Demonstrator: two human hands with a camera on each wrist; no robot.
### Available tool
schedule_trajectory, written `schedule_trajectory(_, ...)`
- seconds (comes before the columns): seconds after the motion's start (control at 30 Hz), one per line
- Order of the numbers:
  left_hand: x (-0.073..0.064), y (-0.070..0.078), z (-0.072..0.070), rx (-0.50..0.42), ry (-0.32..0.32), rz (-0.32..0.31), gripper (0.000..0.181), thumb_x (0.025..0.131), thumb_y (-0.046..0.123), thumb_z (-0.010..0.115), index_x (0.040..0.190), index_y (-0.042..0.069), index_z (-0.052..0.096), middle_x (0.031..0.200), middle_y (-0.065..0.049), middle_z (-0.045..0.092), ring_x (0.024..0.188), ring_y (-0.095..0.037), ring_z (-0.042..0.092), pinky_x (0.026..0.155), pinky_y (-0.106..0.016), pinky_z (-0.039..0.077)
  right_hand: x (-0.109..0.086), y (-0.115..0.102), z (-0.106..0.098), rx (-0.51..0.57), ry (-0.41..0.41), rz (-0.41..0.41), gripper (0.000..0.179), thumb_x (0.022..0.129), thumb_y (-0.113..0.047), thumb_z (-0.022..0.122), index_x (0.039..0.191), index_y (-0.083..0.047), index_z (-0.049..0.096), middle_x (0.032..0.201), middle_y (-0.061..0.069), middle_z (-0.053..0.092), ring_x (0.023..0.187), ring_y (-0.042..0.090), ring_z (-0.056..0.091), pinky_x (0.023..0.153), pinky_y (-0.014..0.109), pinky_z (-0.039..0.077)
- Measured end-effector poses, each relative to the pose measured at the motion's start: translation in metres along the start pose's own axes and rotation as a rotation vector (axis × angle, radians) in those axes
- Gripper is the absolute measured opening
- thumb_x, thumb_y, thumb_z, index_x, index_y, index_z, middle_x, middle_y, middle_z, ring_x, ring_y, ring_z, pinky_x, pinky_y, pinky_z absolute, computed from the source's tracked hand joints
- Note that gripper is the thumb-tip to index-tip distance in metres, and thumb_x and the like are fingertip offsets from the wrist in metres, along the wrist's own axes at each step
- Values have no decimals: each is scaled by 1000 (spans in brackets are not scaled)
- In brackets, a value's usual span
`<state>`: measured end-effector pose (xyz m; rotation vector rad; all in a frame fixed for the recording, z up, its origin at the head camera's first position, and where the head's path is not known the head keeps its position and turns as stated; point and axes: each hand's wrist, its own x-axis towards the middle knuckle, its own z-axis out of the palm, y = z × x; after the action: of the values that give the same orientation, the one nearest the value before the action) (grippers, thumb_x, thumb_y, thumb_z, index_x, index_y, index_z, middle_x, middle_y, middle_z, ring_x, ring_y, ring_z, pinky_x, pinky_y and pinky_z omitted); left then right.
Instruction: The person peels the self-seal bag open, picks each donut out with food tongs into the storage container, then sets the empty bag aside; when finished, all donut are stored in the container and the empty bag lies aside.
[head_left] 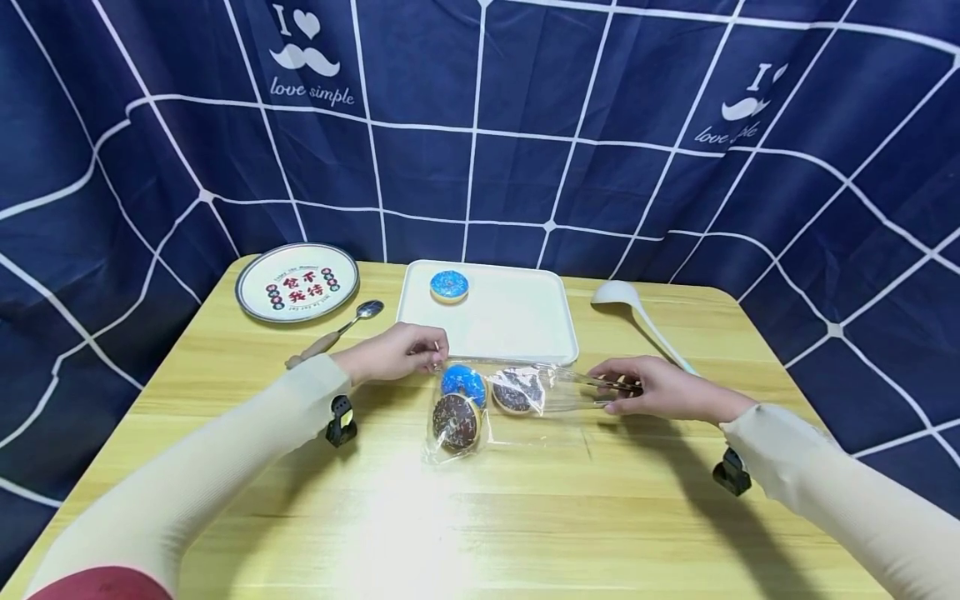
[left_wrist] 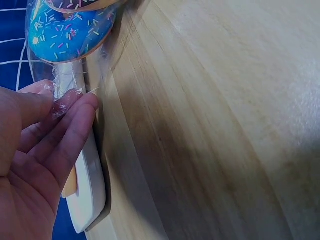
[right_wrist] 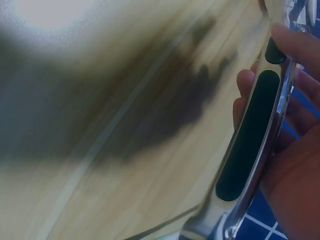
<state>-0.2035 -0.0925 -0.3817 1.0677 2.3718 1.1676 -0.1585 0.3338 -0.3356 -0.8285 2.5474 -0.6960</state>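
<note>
Here the clear plastic bag [head_left: 491,429] is stretching between both hands over the wooden table [head_left: 570,533], its crinkled film veiling one blue doughnut [head_left: 467,382] and two brown doughnuts [head_left: 455,422], round and sprinkle-topped. Shiny metal tongs [right_wrist: 250,135] with dark green grips are pointing in from the right. Just behind, the smooth white tray [head_left: 517,312] is carrying another blue doughnut; a spoon [head_left: 367,309] and rimmed plate [head_left: 258,292] are resting left, a white ladle [head_left: 617,293] right. The left hand [head_left: 393,350] is pinching the bag's edge, fingertips against thumb; the right hand [head_left: 663,390] is gripping the tongs.
</note>
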Motion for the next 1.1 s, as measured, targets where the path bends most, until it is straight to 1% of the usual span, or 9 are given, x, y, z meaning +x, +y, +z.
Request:
schedule_trajectory(0.17,0,-1,0,13,4,-3,12,102,-4,56,96,2,64,92,-15,74,86,-22,70,80,-26,60,3,0,2,-15,14,-17,47,96,-21,77,137,-1,65,112,9,78,88,2,65,76,22,55)
schedule_trajectory(0.27,-1,-2,1,21,8,-4,12,102,-4,56,96,2,64,91,-14,74,85,-19,69,79,-26,60,4,1,3,-9,27,-31,46,97,-20,76,137,-2,66,115,12,79,98,10,72,79,22,57)
schedule_trajectory(0.37,-2,-2,1,20,10,-4,12,102,-4,56,95,2,64,91,-14,74,85,-19,70,80,-26,60,5,2,5,2,38,-54,43,97,-18,75,136,-1,67,121,17,77,108,21,75,82,22,59)
schedule_trajectory(0.5,-3,-2,1,9,6,-4,11,102,-5,56,96,1,64,92,-16,74,86,-22,70,80,-27,61,4,3,7,10,43,-79,42,98,-16,73,136,1,66,123,20,76,110,28,75,83,22,60)
schedule_trajectory(0.7,-3,-1,-2,12,9,-16,11,102,-4,58,96,1,64,92,-15,74,85,-19,70,80,-27,61,3,4,7,33,28,-50,44,100,-19,72,138,1,65,127,20,75,114,32,74,85,22,60)
schedule_trajectory(0.77,-3,0,-3,9,6,-14,10,102,-4,57,96,1,64,91,-16,73,85,-20,70,80,-28,60,2,4,7,39,25,-45,45,100,-20,72,138,1,65,128,21,74,115,33,74,86,22,60)
schedule_trajectory(0.83,-3,0,-3,6,2,-14,10,102,-4,57,96,0,64,92,-16,73,86,-22,70,80,-29,60,1,5,6,41,25,-42,45,100,-20,72,138,2,65,129,21,73,115,32,74,86,21,60)
schedule_trajectory(0.93,-3,0,-4,10,1,-12,10,102,-4,57,96,0,64,91,-16,72,86,-24,70,79,-28,60,-3,5,3,38,38,-46,44,100,-20,72,137,2,65,127,21,74,114,26,75,86,20,59)
schedule_trajectory(1.1,-3,-4,-4,27,7,-12,12,102,-4,57,94,2,64,89,-13,71,83,-19,67,77,-24,58,-14,9,0,71,55,-57,43,99,-16,72,137,3,65,128,21,74,114,11,73,89,17,58)
